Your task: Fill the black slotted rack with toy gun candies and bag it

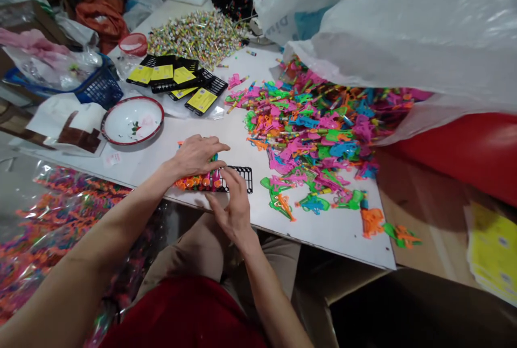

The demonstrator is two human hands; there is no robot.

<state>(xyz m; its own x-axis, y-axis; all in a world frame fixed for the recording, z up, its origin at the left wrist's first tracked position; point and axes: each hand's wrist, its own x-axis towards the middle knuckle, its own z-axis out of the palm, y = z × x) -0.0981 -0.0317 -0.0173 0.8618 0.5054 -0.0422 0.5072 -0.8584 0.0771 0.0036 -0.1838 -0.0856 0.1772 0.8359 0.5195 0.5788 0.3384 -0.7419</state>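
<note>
Red cloth (181, 315) of the person's shirt lay nearest the camera, with both forearms stretched out past it to the near edge of the white tabletop (232, 132). Along that edge, left of its middle, lay a black lattice tray (245, 176), its left part filled with orange and pink plastic pieces (194, 181) and its right end bare. Over the filled part rested the left hand (197, 155), fingers stretched out; whether they gripped anything could not be told. At the tray's near side the right hand (235, 212) had its fingers parted, the thumb well away from the forefinger. A large heap of bright plastic toys (311, 148) spread toward the right edge, partly beneath a white plastic bag (404, 30). Toward the left end of the tabletop stood a red-rimmed basin (125, 108), with more black trays bearing yellow cards (202, 100) beyond it, and a mound of small pieces (197, 35) lay toward the far edge.
</note>
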